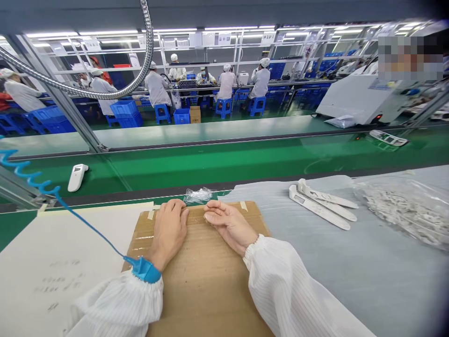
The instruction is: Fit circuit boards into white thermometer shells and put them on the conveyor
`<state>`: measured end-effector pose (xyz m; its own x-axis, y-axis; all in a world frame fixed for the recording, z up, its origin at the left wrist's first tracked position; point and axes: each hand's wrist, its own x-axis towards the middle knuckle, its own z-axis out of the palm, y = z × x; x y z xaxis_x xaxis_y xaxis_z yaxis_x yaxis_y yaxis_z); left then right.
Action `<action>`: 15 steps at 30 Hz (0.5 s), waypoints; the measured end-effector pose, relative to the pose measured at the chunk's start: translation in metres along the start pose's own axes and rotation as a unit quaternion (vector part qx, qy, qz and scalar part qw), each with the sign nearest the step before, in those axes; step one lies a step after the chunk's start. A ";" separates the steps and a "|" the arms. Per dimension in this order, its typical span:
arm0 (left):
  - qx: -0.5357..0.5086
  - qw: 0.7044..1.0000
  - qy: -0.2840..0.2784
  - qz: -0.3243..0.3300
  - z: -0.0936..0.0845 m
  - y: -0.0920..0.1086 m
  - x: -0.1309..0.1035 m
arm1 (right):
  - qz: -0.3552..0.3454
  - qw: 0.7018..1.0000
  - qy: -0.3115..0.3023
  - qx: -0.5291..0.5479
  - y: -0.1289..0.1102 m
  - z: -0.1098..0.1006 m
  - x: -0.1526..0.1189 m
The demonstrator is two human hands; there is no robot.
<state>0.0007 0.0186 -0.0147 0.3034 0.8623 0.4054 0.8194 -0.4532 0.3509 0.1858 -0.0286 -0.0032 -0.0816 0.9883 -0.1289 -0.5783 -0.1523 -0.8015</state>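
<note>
While the left hand [170,228] lies loosely on cardboard [206,285], the right hand [231,227] curls its fingers [214,205], contents unclear.

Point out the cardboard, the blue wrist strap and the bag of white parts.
Cardboard [206,274]: head view, its bare middle.
Blue wrist strap [147,270]: head view, its broad band.
Bag of white parts [409,210]: head view, its visible middle.

Cardboard [206,285]: matt, faintly ribbed
Tape [143,237]: clear, glossy plastic
Sleeves [291,281]: matt cloth, finely ribbed
Cord [31,179]: smooth plastic
Hose [148,47]: shiny, ridged metal
Belt [196,161]: smooth, glossy, reflecting
Bag [410,210]: clear, crinkled, glossy plastic
Pieces [321,206]: smooth, hard-looking plastic
Grey sheet [333,271]: matt, faintly lined, exact material unclear
Stools [223,108]: smooth plastic
</note>
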 end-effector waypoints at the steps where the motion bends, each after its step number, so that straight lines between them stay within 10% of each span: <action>1: -0.001 1.000 0.002 0.000 0.000 0.000 0.000 | 0.000 1.000 -0.001 -0.002 0.000 0.000 0.000; 15: -0.014 1.000 0.002 -0.012 0.000 0.002 -0.001 | 0.011 1.000 0.028 -0.001 -0.005 0.009 -0.003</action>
<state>0.0016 0.0168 -0.0142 0.2811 0.8723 0.4000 0.8126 -0.4381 0.3843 0.1814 -0.0310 0.0068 -0.0484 0.9826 -0.1792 -0.5748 -0.1741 -0.7996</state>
